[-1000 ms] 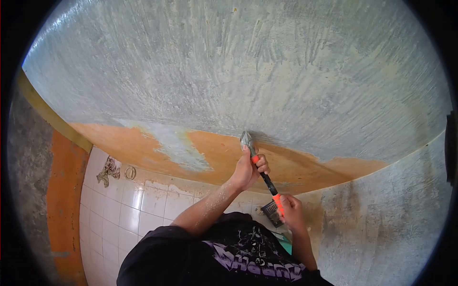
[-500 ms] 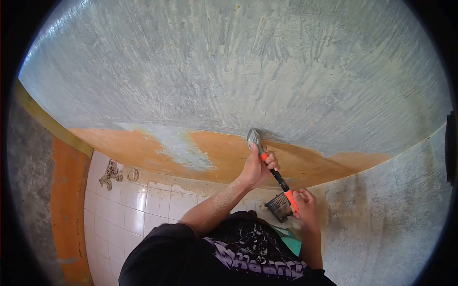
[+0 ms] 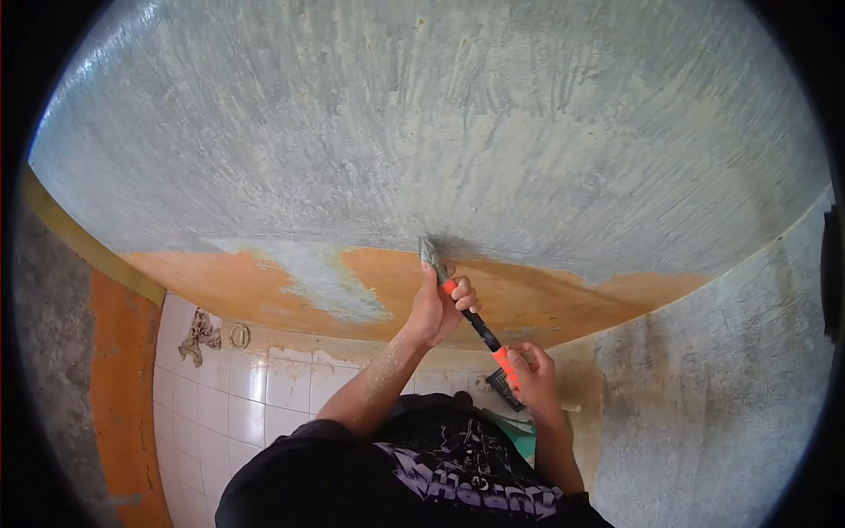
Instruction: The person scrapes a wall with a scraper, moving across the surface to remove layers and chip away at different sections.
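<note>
My left hand (image 3: 443,304) is closed around the upper part of a long-handled scraper (image 3: 481,331), its thumb pressed along the grey head. The handle is black with orange bands. Lower down, my right hand (image 3: 534,380) grips the orange end of the same handle. The scraper's head touches the wall (image 3: 493,176) near the line where rough grey surface meets the orange paint (image 3: 414,286). Pale dust clings to my left forearm.
On the white tiled floor (image 3: 290,392) lie a crumpled cloth (image 3: 201,337) and a ring-shaped roll (image 3: 239,335). A dark slotted tray (image 3: 503,390) and a green object (image 3: 521,435) are partly hidden by my body. Another wall (image 3: 704,414) stands at the right.
Both hands and the scraper have moved left along the wall. The grip of each hand looks the same. My right arm now covers more of the dark tray.
</note>
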